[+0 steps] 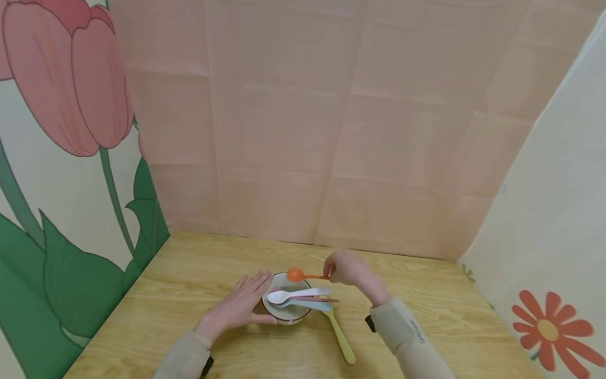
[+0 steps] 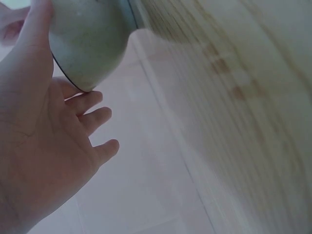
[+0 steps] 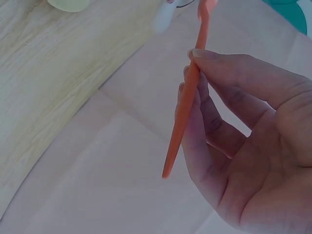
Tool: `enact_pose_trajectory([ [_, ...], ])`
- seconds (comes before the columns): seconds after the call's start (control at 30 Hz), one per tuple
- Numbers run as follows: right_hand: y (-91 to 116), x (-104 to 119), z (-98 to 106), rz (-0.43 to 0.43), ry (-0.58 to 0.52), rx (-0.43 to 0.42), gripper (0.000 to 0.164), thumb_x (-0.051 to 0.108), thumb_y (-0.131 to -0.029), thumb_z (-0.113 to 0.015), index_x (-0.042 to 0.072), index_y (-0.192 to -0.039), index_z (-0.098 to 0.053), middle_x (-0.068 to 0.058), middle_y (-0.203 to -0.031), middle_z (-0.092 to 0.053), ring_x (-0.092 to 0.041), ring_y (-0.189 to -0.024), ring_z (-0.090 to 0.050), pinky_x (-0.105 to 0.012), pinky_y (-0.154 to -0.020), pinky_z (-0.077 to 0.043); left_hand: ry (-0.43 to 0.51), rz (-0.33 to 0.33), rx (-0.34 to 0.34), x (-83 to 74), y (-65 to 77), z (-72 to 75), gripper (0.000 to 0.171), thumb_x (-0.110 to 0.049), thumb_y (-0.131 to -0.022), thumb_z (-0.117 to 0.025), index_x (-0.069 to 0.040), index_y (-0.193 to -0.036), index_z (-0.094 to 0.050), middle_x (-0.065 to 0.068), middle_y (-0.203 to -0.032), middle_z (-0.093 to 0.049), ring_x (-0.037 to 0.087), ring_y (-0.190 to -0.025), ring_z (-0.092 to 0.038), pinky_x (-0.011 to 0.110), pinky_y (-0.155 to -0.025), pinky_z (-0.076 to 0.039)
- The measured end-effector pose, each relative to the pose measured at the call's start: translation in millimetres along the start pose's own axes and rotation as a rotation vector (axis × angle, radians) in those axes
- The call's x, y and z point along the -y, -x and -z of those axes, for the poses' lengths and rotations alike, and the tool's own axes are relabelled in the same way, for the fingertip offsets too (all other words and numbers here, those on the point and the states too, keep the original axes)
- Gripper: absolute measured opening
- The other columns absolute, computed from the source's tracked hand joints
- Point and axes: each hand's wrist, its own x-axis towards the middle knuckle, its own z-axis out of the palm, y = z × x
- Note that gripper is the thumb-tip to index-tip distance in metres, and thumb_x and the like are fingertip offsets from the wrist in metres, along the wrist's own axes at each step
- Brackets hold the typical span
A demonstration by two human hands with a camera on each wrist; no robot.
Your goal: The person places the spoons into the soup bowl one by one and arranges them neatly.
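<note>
A pale bowl [image 1: 286,316] with a dark rim stands on the table. My left hand [image 1: 240,305] rests against its left side, fingers mostly straight and thumb along the near side; in the left wrist view the fingertips meet the bowl's rim. My right hand [image 1: 349,271] pinches an orange spoon [image 3: 184,117] by its handle between thumb and fingers. The spoon's round head overlaps the bowl's far rim in the head view. Inside the bowl lean a white spoon [image 1: 303,292], a light blue spoon [image 1: 310,304] and a pink utensil [image 1: 333,300], whose head is mostly hidden.
A yellow utensil [image 1: 342,339] lies to the right of the bowl, its upper end hidden by the blue spoon. The wooden table [image 1: 189,279] ends at a pink cloth backdrop [image 1: 284,131]. Flower-printed panels [image 1: 66,184] stand at both sides.
</note>
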Motion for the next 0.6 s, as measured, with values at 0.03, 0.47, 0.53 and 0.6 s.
enact_pose_trajectory([
  [0.03,-1.0,0.7,-0.6,0.004,0.003,0.000,0.018,-0.006,-0.077,-0.073,0.012,-0.080,-0.074,0.001,-0.074,-0.065,-0.012,-0.068,-0.053,-0.026,-0.060,-0.046,0.003,-0.002,-0.003,0.1,-0.1,-0.2,0.106,-0.070,-0.082,-0.061,-0.002,-0.156,-0.027,0.014,-0.163,-0.027,0.037,-0.150,-0.029,0.062,-0.122,-0.022],
  [0.47,-11.5,14.7,-7.4,0.030,0.045,0.061,0.018,-0.005,-0.077,-0.073,0.013,-0.077,-0.074,0.003,-0.073,-0.064,-0.012,-0.068,-0.052,-0.027,-0.060,-0.045,0.007,0.007,0.013,1.7,0.1,-2.1,0.107,-0.071,-0.082,-0.060,-0.003,-0.156,-0.025,0.013,-0.165,-0.024,0.035,-0.152,-0.027,0.061,-0.123,-0.019],
  [0.53,-11.6,18.1,-8.1,0.040,0.051,0.068,0.019,-0.006,-0.077,-0.073,0.013,-0.077,-0.074,0.004,-0.072,-0.064,-0.012,-0.069,-0.053,-0.027,-0.060,-0.045,0.006,0.006,0.012,1.4,0.2,-2.0,0.107,-0.071,-0.082,-0.061,-0.003,-0.156,-0.025,0.013,-0.165,-0.024,0.036,-0.152,-0.027,0.061,-0.123,-0.020],
  [0.6,-11.5,21.4,-8.8,0.055,0.056,0.074,0.020,-0.007,-0.075,-0.072,0.013,-0.076,-0.074,0.004,-0.072,-0.063,-0.013,-0.070,-0.053,-0.028,-0.060,-0.045,0.006,0.005,0.010,1.0,0.0,-1.6,0.107,-0.071,-0.082,-0.061,-0.003,-0.156,-0.025,0.013,-0.165,-0.024,0.036,-0.151,-0.027,0.061,-0.123,-0.020],
])
